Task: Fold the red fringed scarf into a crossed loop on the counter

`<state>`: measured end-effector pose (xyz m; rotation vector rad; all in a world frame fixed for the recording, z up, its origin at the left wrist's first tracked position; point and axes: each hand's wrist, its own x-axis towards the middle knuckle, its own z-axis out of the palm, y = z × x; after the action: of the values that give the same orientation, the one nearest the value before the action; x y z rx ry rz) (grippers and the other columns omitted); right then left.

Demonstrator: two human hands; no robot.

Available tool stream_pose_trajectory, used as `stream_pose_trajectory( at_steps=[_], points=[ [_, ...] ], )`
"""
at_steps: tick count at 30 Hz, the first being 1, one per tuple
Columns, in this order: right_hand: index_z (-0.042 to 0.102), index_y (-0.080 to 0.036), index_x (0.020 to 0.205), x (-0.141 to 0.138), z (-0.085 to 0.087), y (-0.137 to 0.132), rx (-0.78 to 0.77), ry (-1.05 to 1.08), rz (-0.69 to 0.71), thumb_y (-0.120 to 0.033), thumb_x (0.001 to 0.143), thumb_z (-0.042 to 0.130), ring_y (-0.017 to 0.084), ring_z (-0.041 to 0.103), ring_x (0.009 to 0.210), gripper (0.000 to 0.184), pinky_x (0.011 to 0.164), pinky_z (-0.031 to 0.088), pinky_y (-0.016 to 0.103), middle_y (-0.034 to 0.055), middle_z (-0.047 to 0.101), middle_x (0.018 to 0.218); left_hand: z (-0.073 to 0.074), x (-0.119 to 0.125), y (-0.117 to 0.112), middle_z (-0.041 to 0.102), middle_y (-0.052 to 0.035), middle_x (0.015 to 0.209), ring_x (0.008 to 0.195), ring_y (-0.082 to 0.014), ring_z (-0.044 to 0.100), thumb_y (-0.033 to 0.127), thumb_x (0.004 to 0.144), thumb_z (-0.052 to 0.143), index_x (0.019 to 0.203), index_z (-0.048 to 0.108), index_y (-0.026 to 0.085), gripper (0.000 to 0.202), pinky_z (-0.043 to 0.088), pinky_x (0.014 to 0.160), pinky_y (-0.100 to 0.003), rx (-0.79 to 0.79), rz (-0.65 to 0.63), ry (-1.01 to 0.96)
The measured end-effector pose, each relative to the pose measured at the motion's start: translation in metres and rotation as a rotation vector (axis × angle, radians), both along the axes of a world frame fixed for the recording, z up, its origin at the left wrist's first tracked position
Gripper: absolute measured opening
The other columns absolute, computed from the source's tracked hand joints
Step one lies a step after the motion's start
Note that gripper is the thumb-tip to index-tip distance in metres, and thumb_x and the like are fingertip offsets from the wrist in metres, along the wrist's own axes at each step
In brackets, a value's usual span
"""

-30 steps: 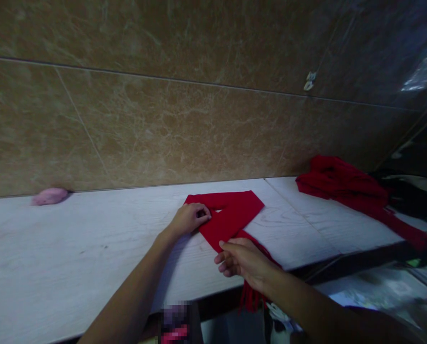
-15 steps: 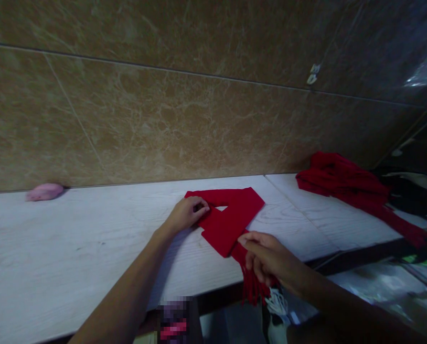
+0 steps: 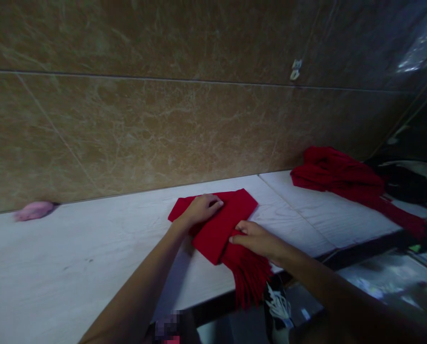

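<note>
On the white tabletop [image 3: 41, 277] by the brown wall [image 3: 163, 129], the right hand [image 3: 255, 239] pinches the scarf [image 3: 213, 239], while the left hand [image 3: 200, 209] rests on it, grip unclear from here.

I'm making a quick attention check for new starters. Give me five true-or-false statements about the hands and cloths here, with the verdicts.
1. The left hand rests on the red fringed cloth. True.
2. The right hand is well away from that cloth. False: its thumb and fingers are on it, near the fringe.
3. Another red cloth lies in a heap to the right of the hands. True.
4. The fringe points toward the wall. False: it reaches over the near edge of the white table.
5. A pink object lies to the left of both hands, near the wall. True.
</note>
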<state>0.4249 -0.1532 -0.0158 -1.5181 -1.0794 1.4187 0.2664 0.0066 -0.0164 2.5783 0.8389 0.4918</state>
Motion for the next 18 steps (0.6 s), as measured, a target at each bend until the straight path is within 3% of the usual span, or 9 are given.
stream_pose_trajectory(
  at_steps=[2,4,7,11,18],
  points=[
    [0.067,-0.015,0.097,-0.007,0.003,-0.008,-0.11,0.303,-0.037,-0.018,0.073,0.073,0.019,0.071,0.078,0.025,0.079,0.055,0.031,0.0049,0.075,0.084,-0.007,0.003,0.001,0.075,-0.0072,0.114,0.105,-0.0226,0.067,0.042,0.101,0.048,0.109,0.074,0.022,0.034,0.051,0.092,-0.035,0.01,0.036,0.01],
    [0.068,-0.012,0.102,-0.013,0.005,-0.018,-0.193,0.469,-0.039,-0.016,0.072,0.074,0.02,0.073,0.079,0.031,0.083,0.057,0.032,0.0091,0.076,0.086,-0.011,0.004,0.0,0.074,-0.0082,0.117,0.109,-0.0249,0.066,0.046,0.101,0.048,0.11,0.074,0.022,0.037,0.05,0.095,-0.04,0.029,0.069,0.039],
    [0.066,-0.011,0.108,-0.019,0.006,-0.028,-0.296,0.497,-0.093,-0.012,0.073,0.072,0.019,0.071,0.068,0.035,0.073,0.059,0.032,0.0087,0.076,0.08,-0.009,0.004,-0.006,0.072,-0.0088,0.115,0.107,-0.0271,0.064,0.056,0.101,0.045,0.098,0.076,0.022,0.046,0.048,0.096,-0.044,0.005,0.086,0.096],
    [0.066,-0.012,0.106,-0.021,0.008,-0.036,-0.3,0.522,-0.101,-0.014,0.076,0.07,0.016,0.068,0.062,0.03,0.065,0.058,0.028,0.0055,0.073,0.075,-0.005,0.004,-0.01,0.068,-0.0083,0.118,0.11,-0.0287,0.061,0.064,0.095,0.053,0.088,0.077,0.022,0.049,0.045,0.098,-0.047,0.008,0.079,0.147],
    [0.063,-0.014,0.106,-0.027,0.003,-0.05,-0.307,0.531,-0.041,-0.018,0.077,0.074,0.014,0.065,0.058,0.032,0.059,0.054,0.023,0.0034,0.072,0.076,-0.013,0.002,-0.008,0.066,-0.0086,0.119,0.113,-0.0294,0.06,0.054,0.096,0.058,0.089,0.076,0.022,0.038,0.046,0.096,-0.048,0.051,0.067,0.139]
  ],
)
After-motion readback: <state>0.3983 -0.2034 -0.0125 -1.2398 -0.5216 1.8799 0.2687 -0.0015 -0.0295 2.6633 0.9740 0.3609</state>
